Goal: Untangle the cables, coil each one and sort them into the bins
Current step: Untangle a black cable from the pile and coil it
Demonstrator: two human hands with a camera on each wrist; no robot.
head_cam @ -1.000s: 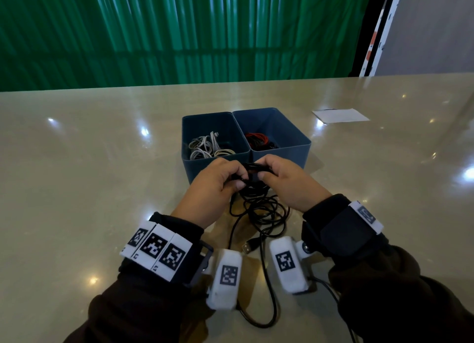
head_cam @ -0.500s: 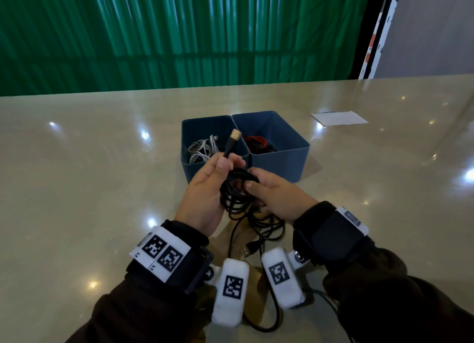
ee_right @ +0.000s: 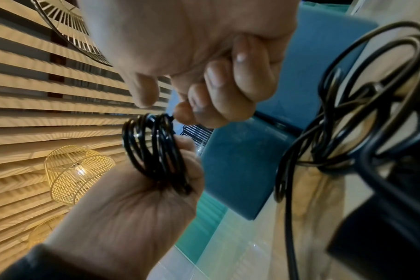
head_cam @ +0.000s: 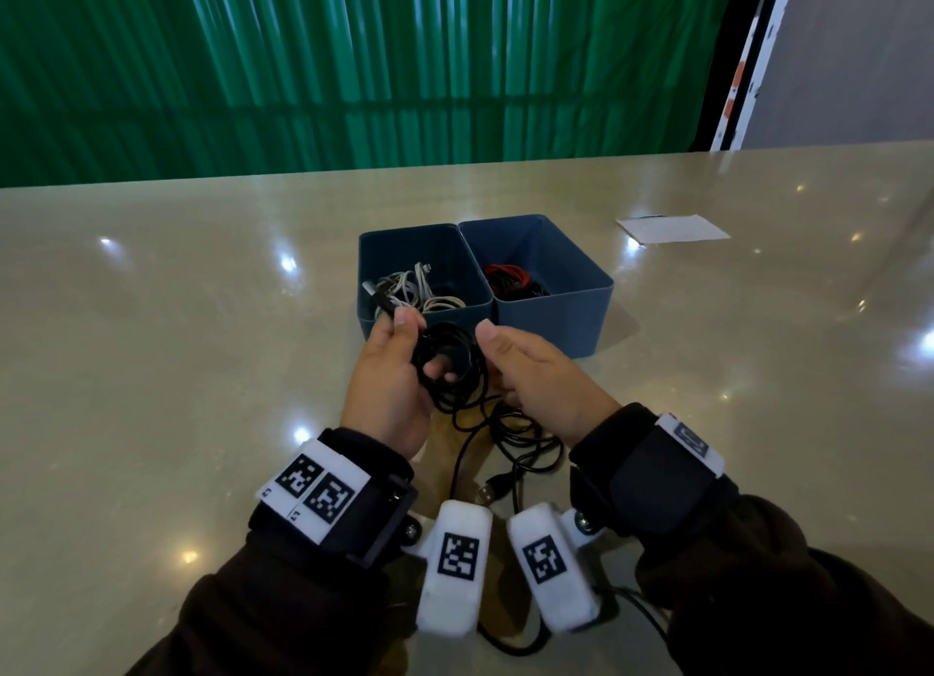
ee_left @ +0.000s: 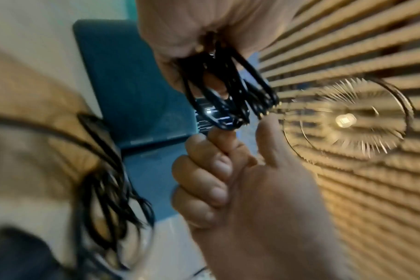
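Black cable sits half-coiled between the hands — the left hand curls round the loops and pinches the plug end, the right hand closes its fingers on the coil's other side. Coiling is in hand; loose slack trails below the wrists, the bins just beyond the fingertips — next, wind in that slack.

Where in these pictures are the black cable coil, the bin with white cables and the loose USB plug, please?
Black cable coil point(head_cam: 450, 367): head view, on the loops between the hands.
Bin with white cables point(head_cam: 404, 243): head view, on its inner back wall.
Loose USB plug point(head_cam: 489, 493): head view, on its metal end.
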